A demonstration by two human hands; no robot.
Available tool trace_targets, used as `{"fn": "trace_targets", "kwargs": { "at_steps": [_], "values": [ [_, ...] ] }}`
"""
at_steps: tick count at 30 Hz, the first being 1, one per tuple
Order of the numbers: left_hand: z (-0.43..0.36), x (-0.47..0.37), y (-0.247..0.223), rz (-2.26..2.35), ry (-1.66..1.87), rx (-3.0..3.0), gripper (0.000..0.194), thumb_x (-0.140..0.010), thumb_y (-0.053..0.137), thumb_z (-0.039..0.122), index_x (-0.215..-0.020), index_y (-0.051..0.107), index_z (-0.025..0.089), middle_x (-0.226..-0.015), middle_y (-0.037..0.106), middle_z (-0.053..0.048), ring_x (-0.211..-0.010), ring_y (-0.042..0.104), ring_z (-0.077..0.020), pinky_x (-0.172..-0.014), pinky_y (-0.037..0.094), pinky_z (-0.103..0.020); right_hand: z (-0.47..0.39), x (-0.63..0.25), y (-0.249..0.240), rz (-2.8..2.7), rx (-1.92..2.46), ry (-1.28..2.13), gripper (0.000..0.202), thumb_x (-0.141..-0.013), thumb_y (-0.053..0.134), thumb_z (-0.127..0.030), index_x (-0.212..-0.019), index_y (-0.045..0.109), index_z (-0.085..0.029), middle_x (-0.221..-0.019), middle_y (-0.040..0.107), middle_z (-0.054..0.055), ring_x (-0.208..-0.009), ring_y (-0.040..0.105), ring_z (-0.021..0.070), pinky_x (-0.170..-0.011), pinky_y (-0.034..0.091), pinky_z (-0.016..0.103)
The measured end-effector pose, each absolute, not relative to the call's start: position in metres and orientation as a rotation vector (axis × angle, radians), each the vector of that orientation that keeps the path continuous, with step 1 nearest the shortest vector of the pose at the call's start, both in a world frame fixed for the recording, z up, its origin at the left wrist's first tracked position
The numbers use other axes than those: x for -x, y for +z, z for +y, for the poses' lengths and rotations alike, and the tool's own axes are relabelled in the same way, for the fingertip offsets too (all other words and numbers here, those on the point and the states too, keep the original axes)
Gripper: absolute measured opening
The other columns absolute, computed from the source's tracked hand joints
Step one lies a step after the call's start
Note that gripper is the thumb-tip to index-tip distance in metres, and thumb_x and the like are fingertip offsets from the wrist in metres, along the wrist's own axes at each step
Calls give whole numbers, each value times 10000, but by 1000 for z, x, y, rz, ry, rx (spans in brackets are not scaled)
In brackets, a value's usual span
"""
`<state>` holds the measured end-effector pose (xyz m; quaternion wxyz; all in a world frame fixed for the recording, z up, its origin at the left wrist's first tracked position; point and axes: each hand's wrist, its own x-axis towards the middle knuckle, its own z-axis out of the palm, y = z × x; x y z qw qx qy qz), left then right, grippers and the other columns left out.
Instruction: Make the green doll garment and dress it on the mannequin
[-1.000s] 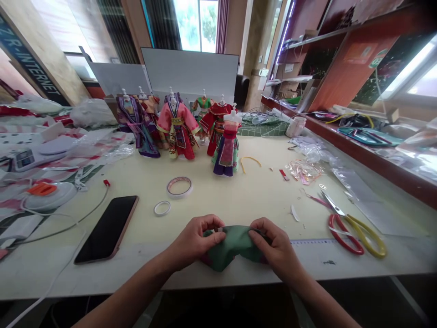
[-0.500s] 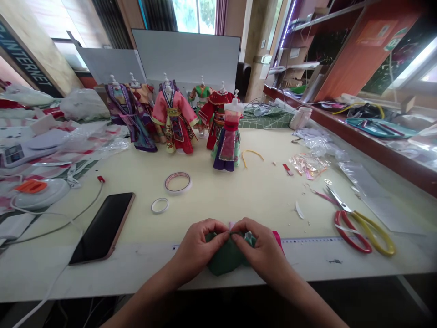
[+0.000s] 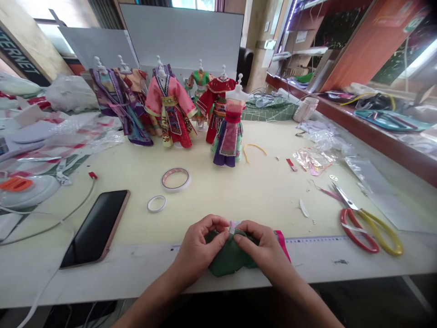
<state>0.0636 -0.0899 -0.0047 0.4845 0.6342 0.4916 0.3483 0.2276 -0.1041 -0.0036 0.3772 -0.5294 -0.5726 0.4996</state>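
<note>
Both hands pinch a small piece of green cloth at the table's front edge. My left hand is closed, thumb and forefinger gripping the cloth's upper edge. Opposite it, my right hand is closed on the same edge, the fingertips a little apart from the left ones. A small pale pinkish strip sticks up between the fingertips. Bright pink cloth shows beyond the right hand; whether it joins the green piece is hidden. Under the hands lies a ruler, partly covered.
Several dress forms in small costumes stand at the back. Two tape rolls, one larger and one smaller, lie left of centre. A phone rests at left, scissors at right. Plastic scraps and a cable lie around.
The view has tilted down slightly and shifted. My fingertips have drawn a little apart, and more of the pale strip shows between them. Both hands keep hold of the green cloth.
</note>
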Motion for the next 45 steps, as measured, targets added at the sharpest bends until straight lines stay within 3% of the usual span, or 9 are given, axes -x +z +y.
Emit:
{"fn": "trace_targets", "kwargs": {
  "at_steps": [3, 7, 17, 28, 40, 45],
  "values": [
    [-92, -64, -7, 1250, 1057, -1794, 52, -809, 538, 199, -832, 584, 189, -809, 639, -24, -799, 596, -159, -780, 477, -315, -104, -228, -5, -1399, 1326, 1326, 159, -772, 548, -276, -672, 576, -156, -630, 511, -11, -599, 444, 101, -517, 363, 199],
    [-93, -66, -7, 1181, 1272, -2217, 104, -794, 547, 112, -789, 607, 197, -799, 639, -16, -804, 579, -152, -950, 379, -420, -104, -228, -9, -1402, 1326, 1303, 145, -766, 556, -269, -674, 585, -160, -622, 501, -18, -615, 439, 103, -546, 363, 205],
    [-94, -68, -1, 1229, 1169, -2493, 132, -790, 557, 87, -799, 630, 197, -798, 659, 3, -827, 574, -154, -993, 317, -442, -105, -228, -8, -1477, 1335, 1223, 153, -784, 534, -260, -690, 614, -170, -640, 550, -17, -636, 484, 116, -584, 385, 215],
    [-96, -70, 2, 1272, 1132, -2562, 136, -785, 542, 76, -766, 613, 191, -768, 660, 12, -820, 574, -162, -1007, 290, -463, -109, -221, -11, -1666, 1375, 823, 121, -769, 530, -187, -669, 598, -187, -676, 610, 18, -688, 546, 153, -628, 428, 256],
    [-90, -72, -3, 1292, 1044, -2087, 128, -788, 527, 128, -692, 578, 196, -745, 644, -1, -753, 567, -153, -835, 413, -364, -104, -221, -9, -1522, 1361, 1062, 131, -753, 511, -183, -658, 602, -173, -617, 559, -16, -613, 498, 115, -571, 388, 217],
    [-92, -70, -1, 1302, 1070, -2283, 109, -807, 536, 137, -748, 605, 197, -780, 662, 0, -781, 575, -158, -924, 348, -412, -107, -221, -10, -1539, 1398, 1023, 133, -766, 516, -201, -654, 583, -176, -628, 566, -13, -626, 508, 123, -584, 387, 225]
  ]
}}
